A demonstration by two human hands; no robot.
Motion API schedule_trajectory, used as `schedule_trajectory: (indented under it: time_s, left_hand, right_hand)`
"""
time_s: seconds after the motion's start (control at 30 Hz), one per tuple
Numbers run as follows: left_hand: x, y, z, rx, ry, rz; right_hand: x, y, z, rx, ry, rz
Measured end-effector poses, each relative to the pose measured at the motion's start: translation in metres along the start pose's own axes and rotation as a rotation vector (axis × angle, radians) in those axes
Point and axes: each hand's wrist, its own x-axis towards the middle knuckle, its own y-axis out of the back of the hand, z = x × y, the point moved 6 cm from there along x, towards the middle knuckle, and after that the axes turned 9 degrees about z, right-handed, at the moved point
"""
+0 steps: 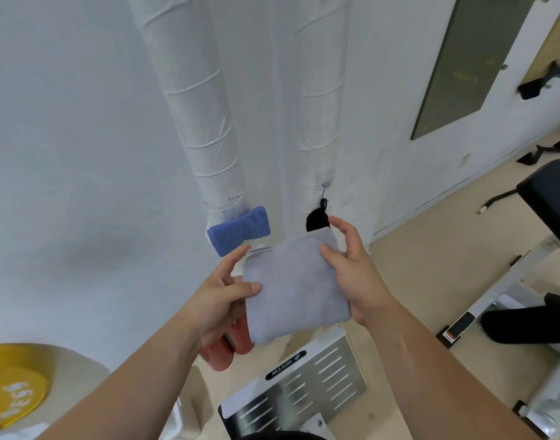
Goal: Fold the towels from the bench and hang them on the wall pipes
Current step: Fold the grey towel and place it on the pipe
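Both hands (221, 300) (351, 274) hold a folded grey towel (294, 290) before wrapped wall pipes (209, 122).

The grey towel (294, 287) is a plain pale grey with no print. The blue towel (239, 230) is mid blue with faint ribbed bands. The pipes (205, 122) are white, marked with spiral wrap lines, like the white wall (82, 154). The handled object (228, 347) is coral red. The weight plate (12, 385) is yellow with white lettering, the floor (431, 265) beige, and the slotted metal plate (335, 376) silver with a black label.
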Motion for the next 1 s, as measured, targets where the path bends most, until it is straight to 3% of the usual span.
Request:
schedule_trajectory:
  time_s: [0.07,0.23,0.37,0.5,0.7,0.83,1.0]
  left_hand:
    - [0.000,0.002,-0.005,-0.004,-0.062,0.135]
    - [-0.002,0.000,0.009,0.070,-0.209,0.304]
    - [-0.010,-0.003,0.031,0.151,-0.290,0.304]
    - [-0.015,-0.002,0.067,0.259,-0.346,0.178]
    - [-0.015,0.011,0.160,0.707,-0.647,0.355]
    - [-0.012,0.011,0.222,0.921,-0.782,0.499]
    - [-0.018,0.014,0.302,1.102,-0.966,0.565]
  right_hand:
    - [0.000,0.003,0.007,0.035,-0.059,0.017]
    - [-0.007,-0.005,0.016,-0.059,-0.072,-0.147]
    - [-0.004,-0.016,0.001,-0.075,0.047,-0.103]
    - [0.005,-0.035,-0.037,-0.026,0.121,-0.133]
    - [0.026,-0.080,-0.112,-0.272,0.383,-0.256]
    - [0.041,-0.120,-0.164,-0.611,0.624,-0.216]
    - [0.048,-0.159,-0.243,-0.756,0.822,-0.175]
